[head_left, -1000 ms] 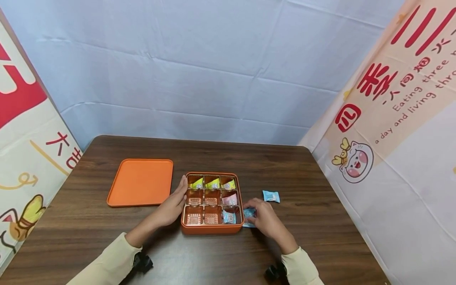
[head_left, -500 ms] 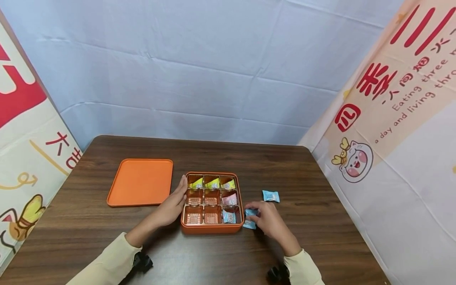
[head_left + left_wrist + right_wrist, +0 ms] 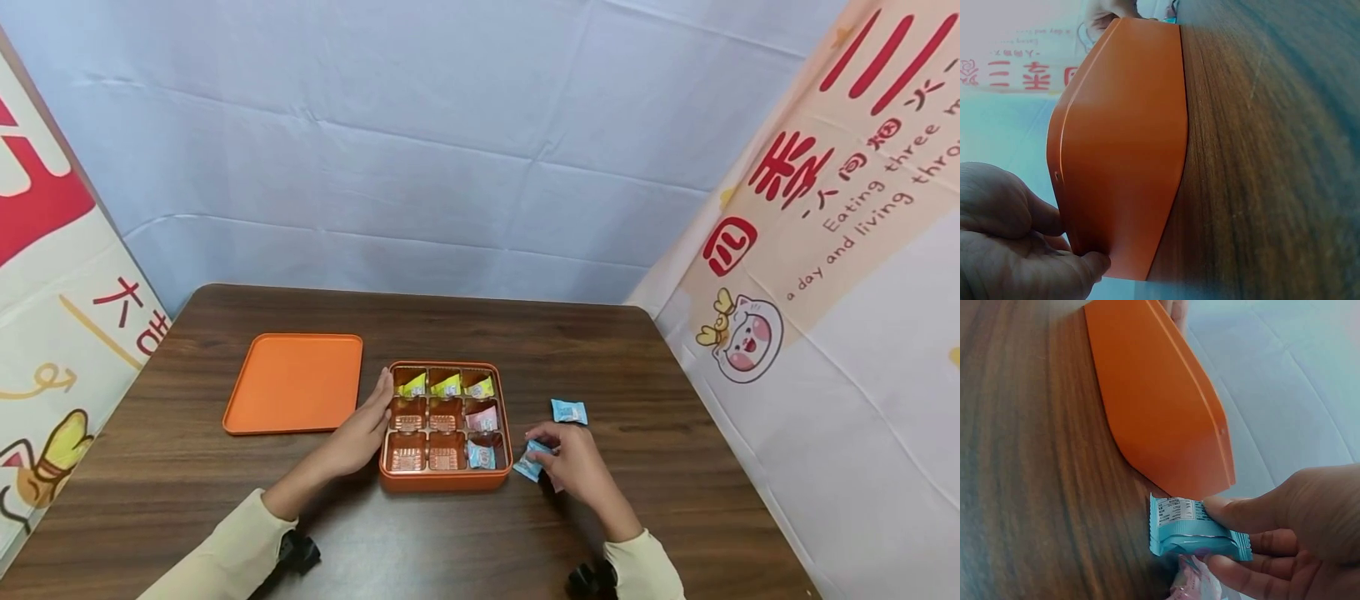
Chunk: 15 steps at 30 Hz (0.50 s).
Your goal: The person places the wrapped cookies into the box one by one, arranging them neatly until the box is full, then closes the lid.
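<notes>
An orange box [image 3: 450, 482] with a copper-coloured divided insert stands mid-table. Its back row holds three yellow-green wrapped candies [image 3: 447, 386]; in the right column lie a pink wrapped candy [image 3: 482, 419] and, in front, a blue one [image 3: 481, 455]. My left hand [image 3: 362, 435] rests along the box's left wall, fingertips touching it. To the right of the box, my right hand [image 3: 576, 461] pinches a blue candy packet [image 3: 1175, 532] between thumb and fingers. A loose pink packet [image 3: 1192, 582] shows just below it in the right wrist view, partly hidden.
Left of the box lies a flat orange lid [image 3: 296, 383] on the dark wooden table [image 3: 420, 550]. Another blue packet [image 3: 569, 412] lies behind my right hand. A pale blue cloth [image 3: 420, 167] hangs behind the table, with printed cloths at both sides.
My right hand has moved slightly right, away from the box, and the blue packet has shifted and tilted with it. A bit of pink now shows under that hand. My left hand stays put.
</notes>
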Available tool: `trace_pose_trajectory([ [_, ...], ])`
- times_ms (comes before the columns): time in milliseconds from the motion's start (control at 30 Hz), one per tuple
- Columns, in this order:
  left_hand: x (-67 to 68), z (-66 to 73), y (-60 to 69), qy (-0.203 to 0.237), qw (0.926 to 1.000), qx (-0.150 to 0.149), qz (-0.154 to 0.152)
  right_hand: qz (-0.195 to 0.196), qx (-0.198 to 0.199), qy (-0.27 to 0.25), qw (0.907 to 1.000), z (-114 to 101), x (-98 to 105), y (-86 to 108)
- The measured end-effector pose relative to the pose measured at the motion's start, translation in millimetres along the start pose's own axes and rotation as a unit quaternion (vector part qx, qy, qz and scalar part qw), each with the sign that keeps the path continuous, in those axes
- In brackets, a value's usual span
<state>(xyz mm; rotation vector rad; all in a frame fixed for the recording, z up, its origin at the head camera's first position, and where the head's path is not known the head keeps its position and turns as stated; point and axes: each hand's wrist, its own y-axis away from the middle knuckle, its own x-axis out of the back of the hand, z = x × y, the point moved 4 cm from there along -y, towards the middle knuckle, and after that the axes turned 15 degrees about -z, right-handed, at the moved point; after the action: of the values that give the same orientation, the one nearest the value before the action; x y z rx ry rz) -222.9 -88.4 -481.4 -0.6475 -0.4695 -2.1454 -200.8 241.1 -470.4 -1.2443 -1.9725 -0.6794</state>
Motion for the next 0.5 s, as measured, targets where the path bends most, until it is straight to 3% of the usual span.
trace_pose_trajectory([
  [267,-0.1,0.2,0.1,0.003,1.0,0.006,-0.004,0.01,-0.018,-0.057,0.9982,7.5,2.0,4.9],
  [500,0.5,1.0,0.0,0.001,1.0,0.006,-0.003,0.018,-0.039,-0.137,0.9897,16.7,4.9,10.3],
])
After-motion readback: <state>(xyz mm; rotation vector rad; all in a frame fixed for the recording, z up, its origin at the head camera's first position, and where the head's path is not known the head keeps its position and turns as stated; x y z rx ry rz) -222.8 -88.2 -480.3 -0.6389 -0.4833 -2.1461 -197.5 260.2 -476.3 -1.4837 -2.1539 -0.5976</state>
